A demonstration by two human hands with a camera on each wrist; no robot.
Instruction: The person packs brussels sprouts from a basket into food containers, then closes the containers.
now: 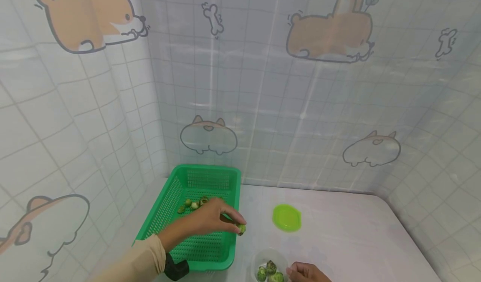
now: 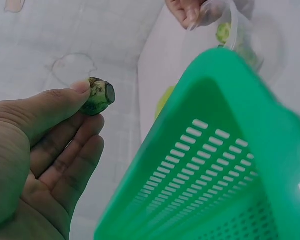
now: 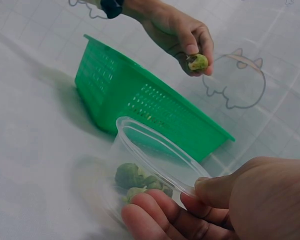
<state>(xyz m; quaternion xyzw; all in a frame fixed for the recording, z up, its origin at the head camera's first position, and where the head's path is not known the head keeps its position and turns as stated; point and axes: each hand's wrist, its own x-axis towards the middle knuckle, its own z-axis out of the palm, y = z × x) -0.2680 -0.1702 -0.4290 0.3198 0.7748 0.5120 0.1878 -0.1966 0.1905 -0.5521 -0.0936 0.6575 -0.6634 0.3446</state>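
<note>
Between thumb and fingers my left hand pinches a small Brussels sprout, its brownish cut end showing in the left wrist view. That hand is above the right side of a green perforated basket. Several more sprouts lie inside the basket, partly hidden by the hand. At the front edge of the head view, my right hand grips the rim of a clear plastic tub, thumb on one side and fingers on the other. Several sprouts sit at the tub's bottom.
A bright green lid lies on the white table, beyond the tub. Tile-patterned sheeting with cartoon dogs encloses the table at the back and both sides. The basket's far end stands close to the back sheet.
</note>
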